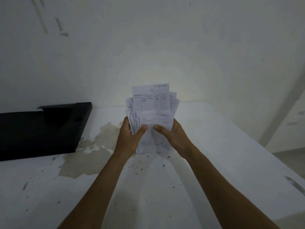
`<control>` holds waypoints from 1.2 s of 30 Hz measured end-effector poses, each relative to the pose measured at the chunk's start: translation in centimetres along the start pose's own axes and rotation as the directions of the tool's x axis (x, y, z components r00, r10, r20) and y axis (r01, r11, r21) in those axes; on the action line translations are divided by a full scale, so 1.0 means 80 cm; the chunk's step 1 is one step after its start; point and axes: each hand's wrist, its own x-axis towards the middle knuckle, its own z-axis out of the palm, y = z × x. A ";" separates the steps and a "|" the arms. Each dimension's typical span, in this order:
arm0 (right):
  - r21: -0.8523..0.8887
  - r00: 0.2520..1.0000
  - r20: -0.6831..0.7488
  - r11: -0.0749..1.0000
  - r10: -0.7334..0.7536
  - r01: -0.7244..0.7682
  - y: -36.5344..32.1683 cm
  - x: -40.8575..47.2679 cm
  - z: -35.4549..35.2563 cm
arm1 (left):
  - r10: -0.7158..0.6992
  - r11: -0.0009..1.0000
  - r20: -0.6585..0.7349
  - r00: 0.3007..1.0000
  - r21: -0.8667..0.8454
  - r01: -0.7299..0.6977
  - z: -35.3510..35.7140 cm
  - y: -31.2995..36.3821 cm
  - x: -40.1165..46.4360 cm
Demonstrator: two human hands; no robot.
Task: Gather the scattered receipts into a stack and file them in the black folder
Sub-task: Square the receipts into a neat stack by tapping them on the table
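Observation:
An uneven stack of white receipts [151, 104] stands upright above the white surface, its sheets fanned and sticking out at different heights. My left hand [130, 138] grips the stack's left side with the thumb pressed on the front sheet. On the right side my right hand [171, 136] holds it the same way, thumb on the front. The black folder [41, 129] lies flat at the left against the wall, apart from both hands.
The white surface [214, 146] is worn, with a brownish stain [99, 146] and paint chips near the folder. A white wall rises right behind it. The surface's right edge [257, 144] drops off to a lower floor area.

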 end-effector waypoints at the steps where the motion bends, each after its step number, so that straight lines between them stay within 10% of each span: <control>1: -0.001 0.999 -0.036 1.000 -0.016 0.016 -0.003 0.002 0.001 | 0.007 1.000 -0.002 1.000 0.013 -0.007 -0.001 0.003 0.001; 36: 0.017 0.985 -0.002 0.985 0.173 -0.173 -0.032 0.014 -0.013 | -0.163 0.983 0.024 0.986 0.090 0.160 0.005 0.032 0.018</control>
